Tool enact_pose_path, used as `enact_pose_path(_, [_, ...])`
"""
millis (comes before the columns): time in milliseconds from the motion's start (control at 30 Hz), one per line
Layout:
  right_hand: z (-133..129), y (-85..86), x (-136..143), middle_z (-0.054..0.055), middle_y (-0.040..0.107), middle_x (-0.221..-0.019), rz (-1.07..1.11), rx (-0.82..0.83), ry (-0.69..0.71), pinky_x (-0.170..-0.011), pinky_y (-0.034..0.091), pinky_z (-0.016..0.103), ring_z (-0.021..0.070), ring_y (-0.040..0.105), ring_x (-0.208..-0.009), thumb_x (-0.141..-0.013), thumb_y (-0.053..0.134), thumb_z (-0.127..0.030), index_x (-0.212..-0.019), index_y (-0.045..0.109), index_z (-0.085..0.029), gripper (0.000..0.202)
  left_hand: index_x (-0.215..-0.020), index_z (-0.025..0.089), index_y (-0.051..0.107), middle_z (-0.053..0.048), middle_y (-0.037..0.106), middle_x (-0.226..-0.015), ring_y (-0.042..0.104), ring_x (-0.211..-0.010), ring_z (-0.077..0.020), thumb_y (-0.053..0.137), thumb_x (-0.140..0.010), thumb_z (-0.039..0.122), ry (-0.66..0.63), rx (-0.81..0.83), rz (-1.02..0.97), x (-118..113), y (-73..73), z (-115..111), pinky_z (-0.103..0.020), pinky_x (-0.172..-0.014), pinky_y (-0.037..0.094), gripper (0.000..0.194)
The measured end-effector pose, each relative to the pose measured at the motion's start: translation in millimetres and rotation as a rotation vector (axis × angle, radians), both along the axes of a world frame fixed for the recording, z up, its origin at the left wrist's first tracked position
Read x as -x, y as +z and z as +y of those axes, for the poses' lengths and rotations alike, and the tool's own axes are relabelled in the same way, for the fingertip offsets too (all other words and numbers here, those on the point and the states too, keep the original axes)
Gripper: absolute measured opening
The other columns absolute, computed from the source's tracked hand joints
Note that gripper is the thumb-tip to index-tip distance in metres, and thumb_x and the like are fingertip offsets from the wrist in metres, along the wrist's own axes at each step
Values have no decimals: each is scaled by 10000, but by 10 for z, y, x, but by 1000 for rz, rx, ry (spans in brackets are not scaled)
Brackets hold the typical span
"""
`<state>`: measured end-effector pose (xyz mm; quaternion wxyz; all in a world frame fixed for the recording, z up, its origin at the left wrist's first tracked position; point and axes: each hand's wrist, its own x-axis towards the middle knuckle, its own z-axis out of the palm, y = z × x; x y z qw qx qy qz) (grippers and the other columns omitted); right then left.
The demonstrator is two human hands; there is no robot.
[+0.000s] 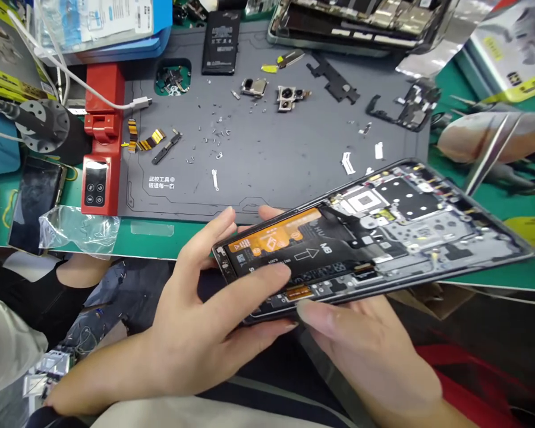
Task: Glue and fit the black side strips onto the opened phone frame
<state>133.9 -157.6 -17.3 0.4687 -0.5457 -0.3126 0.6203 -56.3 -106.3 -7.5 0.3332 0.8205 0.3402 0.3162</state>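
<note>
Both hands hold an opened phone (410, 232), tilted, its inside facing up, above my lap at the table's front edge. My left hand (196, 309) grips its lower left end, the thumb lying across the black battery (289, 249) with an orange label. At the near long edge, my right hand (361, 333) has its thumb on the frame and its other fingers underneath, mostly hidden. Beyond the phone, small screws (216, 134), flex cables (151, 139) and a camera module (289, 96) lie on a grey work mat (258, 172).
A red device (101, 131) with a button panel stands at the mat's left, a white cable (134, 104) crossing it. At the back are another battery (222, 41) and an opened device housing (348, 35). Tweezers (494, 148) lie on the right. A dark phone (35, 202) rests far left.
</note>
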Motion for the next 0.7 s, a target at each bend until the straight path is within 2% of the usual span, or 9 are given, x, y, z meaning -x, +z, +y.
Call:
enact_pose_path(67, [-5,19,1,63,787,-1358,117,26,-2,-1226,589,543,367,689,-1413,-901,872,-516,-1451,720,-352,594,-1359,230,722,-175,410,-1739,554,-1581,-353,804,-1015,275,-16,2,20,6,0,-2,-525,-1219,636,356])
enact_pose_path(200, [42,54,18,55,788,-1360,274,53,-18,-1242,581,536,345,692,-1418,-940,842,-438,-1492,695,-374,575,-1320,231,753,-150,496,-1632,597,-1517,-332,785,-1019,249,-3,-13,-27,-34,-21,-17,-549,-1231,631,303])
enact_pose_path(367, [52,38,62,49,808,-1308,273,44,-83,-1235,588,519,341,758,-1312,-921,865,-386,-1475,705,-371,577,-1229,234,778,-111,565,-1526,599,-1501,-274,755,-1039,213,59,-30,-99,-106,-70,-40,-543,-1324,545,192])
enact_pose_path(500, [24,18,68,50,823,-1255,266,28,-96,-1149,651,483,328,816,-1174,-940,853,-377,-1414,739,-361,487,-1183,232,768,-99,597,-1458,613,-1481,-254,767,-1034,202,63,-59,-100,-128,-98,-29,-547,-1320,552,152])
enact_pose_path(700, [60,43,80,48,822,-1239,270,3,-111,-1120,671,477,337,794,-1226,-908,908,-443,-1361,766,-363,482,-1120,234,771,-63,620,-1344,667,-1350,-195,763,-1032,191,89,-108,-133,-166,-128,-21,-496,-1325,559,98])
